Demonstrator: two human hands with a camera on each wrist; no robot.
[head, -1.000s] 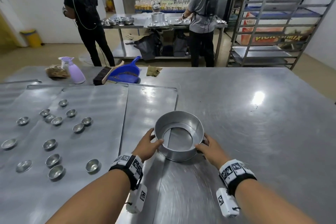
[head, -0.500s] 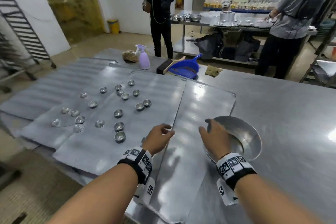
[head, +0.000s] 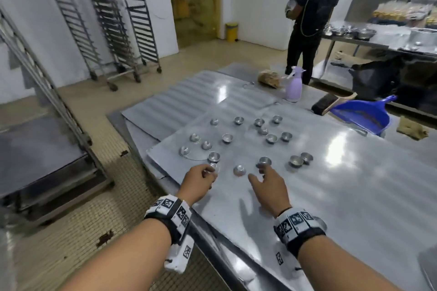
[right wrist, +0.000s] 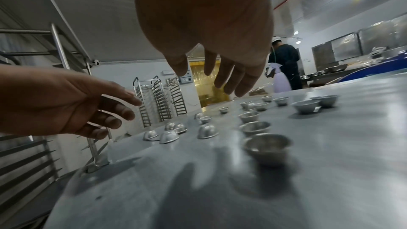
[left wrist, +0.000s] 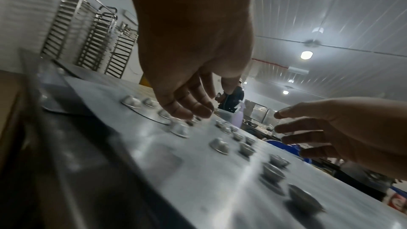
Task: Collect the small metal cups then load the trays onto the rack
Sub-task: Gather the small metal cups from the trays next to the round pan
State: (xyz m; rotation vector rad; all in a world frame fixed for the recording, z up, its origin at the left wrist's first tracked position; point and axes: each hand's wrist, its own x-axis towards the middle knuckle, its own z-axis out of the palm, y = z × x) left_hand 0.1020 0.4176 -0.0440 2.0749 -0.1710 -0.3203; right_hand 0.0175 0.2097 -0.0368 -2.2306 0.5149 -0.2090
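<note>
Several small metal cups lie scattered on a flat metal tray (head: 331, 184), some upright, some upside down. My left hand (head: 209, 172) hovers at the tray's near left corner with relaxed fingers beside a small cup (head: 214, 156) and holds nothing. My right hand (head: 255, 172) is spread open just short of an upright cup (head: 264, 160). An upturned cup (head: 239, 170) sits between the two hands. The left wrist view shows the left fingers (left wrist: 187, 109) hanging over the cups. In the right wrist view the right hand (right wrist: 220, 79) is empty above a near cup (right wrist: 267, 144).
More trays overlap behind and left of this one. A purple spray bottle (head: 294, 87), a brush (head: 324, 104) and a blue dustpan (head: 361, 116) stand at the table's far side. Tall tray racks (head: 132, 19) line the wall; another rack (head: 47, 101) is close on the left. A person in black (head: 309, 19) stands beyond.
Both hands let go of the round metal ring and moved left over the tray of cups. My view swung left with them; the ring is out of view.
</note>
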